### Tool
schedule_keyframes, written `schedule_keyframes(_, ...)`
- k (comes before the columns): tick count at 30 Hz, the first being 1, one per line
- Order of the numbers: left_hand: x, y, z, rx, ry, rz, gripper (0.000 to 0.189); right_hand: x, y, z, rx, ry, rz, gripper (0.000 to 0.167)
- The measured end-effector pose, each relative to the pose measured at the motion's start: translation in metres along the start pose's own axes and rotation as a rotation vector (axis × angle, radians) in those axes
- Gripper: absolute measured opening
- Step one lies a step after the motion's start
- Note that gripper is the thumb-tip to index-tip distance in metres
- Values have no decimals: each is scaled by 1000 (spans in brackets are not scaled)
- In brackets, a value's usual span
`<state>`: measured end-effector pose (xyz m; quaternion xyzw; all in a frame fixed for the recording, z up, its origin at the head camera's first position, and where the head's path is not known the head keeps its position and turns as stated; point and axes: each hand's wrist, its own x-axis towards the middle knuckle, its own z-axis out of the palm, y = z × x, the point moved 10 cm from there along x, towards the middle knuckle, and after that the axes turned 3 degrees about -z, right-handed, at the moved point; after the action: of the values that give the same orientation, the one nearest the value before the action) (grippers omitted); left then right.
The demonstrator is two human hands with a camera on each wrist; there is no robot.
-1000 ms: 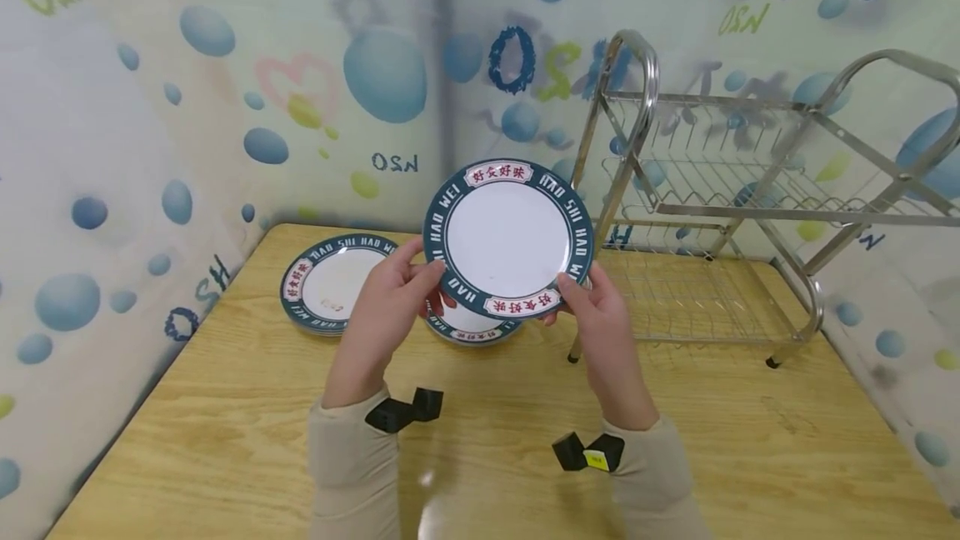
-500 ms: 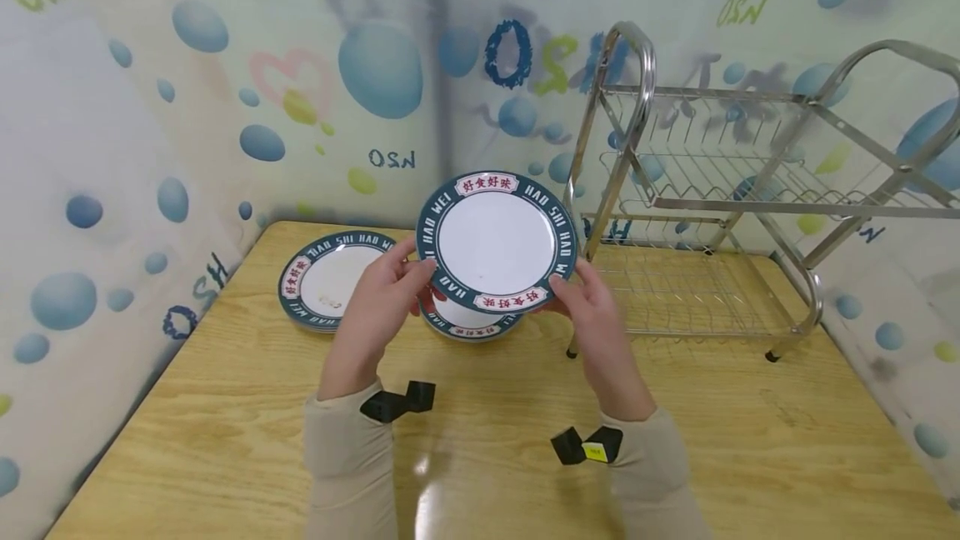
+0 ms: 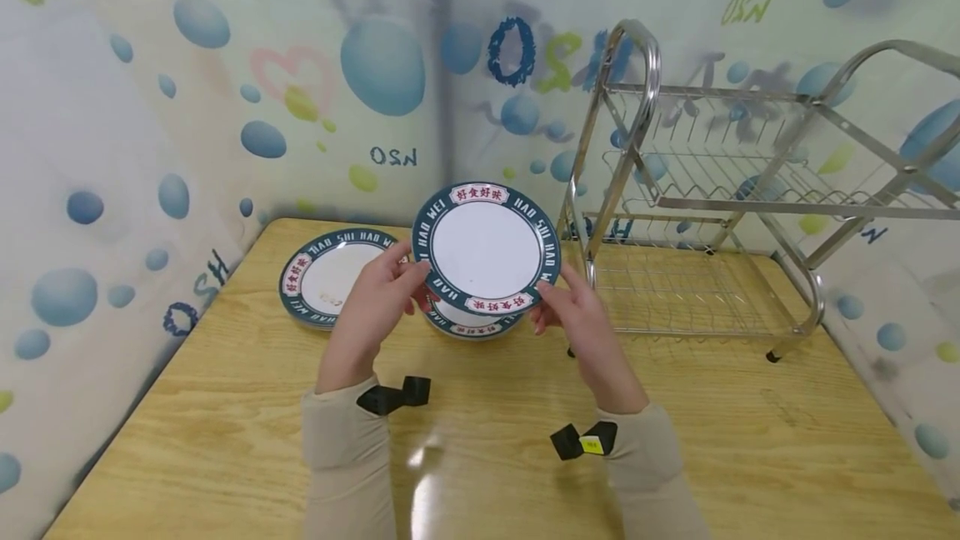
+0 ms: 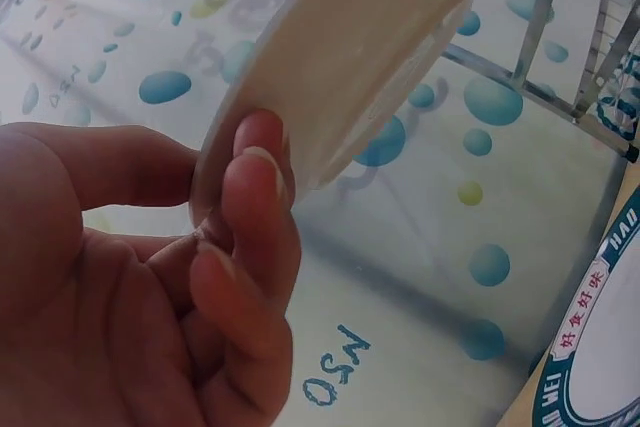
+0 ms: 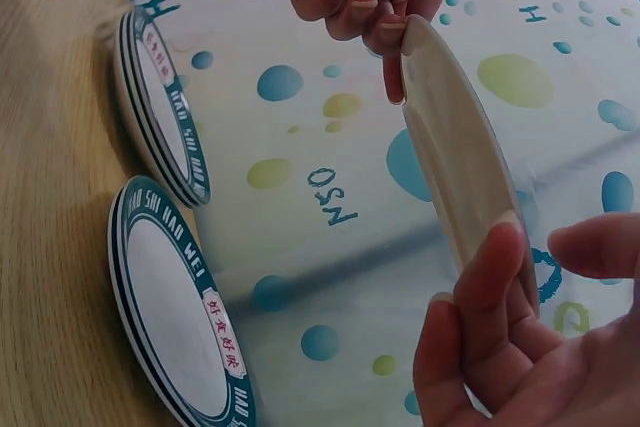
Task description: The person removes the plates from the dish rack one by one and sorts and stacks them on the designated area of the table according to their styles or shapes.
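A white plate [image 3: 486, 248] with a dark green lettered rim is held up, tilted, its face toward the head camera. My left hand [image 3: 375, 298] pinches its left edge, thumb on the rim and fingers behind; the left wrist view shows the plate's pale underside [image 4: 350, 47]. At the opposite edge is my right hand [image 3: 588, 332]. In the right wrist view its bent fingers [image 5: 490, 297] touch the underside, while the thumb appears slightly apart from the rim. Behind the held plate, another plate [image 3: 474, 325] lies on the table, partly hidden. Stacked matching plates [image 3: 341, 277] lie to the left.
A two-tier metal dish rack [image 3: 705, 207] stands at the right back of the wooden table [image 3: 495, 473]. Behind the table rises a wall covering [image 3: 300, 182] printed with blue and green drops. Black wrist cameras [image 3: 397, 396] sit on both sleeves.
The held plate has moved a little to the left and down, and both hands have shifted with it, the right hand leftward. The plates on the table and the rack stay in place.
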<state>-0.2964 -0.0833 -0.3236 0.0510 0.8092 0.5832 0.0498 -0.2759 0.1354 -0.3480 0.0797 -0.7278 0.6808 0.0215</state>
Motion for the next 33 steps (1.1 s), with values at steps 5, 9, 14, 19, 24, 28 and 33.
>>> schedule_keyframes(5,4,-10,-1,8,-15,-26,33,2,6,-1,-37,4,18,31)
schedule_keyframes(9,7,-19,-4,17,-15,-65,43,4,16,-2,-87,11,61,28)
schedule_keyframes(14,12,-33,-2,29,-33,-130,47,7,28,-1,-122,5,124,29)
schedule_keyframes(19,16,-44,2,49,-53,-180,50,8,38,-1,-137,5,169,31)
schedule_keyframes(24,18,-52,3,68,-61,-223,54,10,45,1,-128,1,176,37)
schedule_keyframes(28,20,-58,6,86,-68,-249,55,11,52,3,-151,4,195,39)
schedule_keyframes(33,24,-66,11,88,-86,-270,58,13,61,6,-186,-2,206,48)
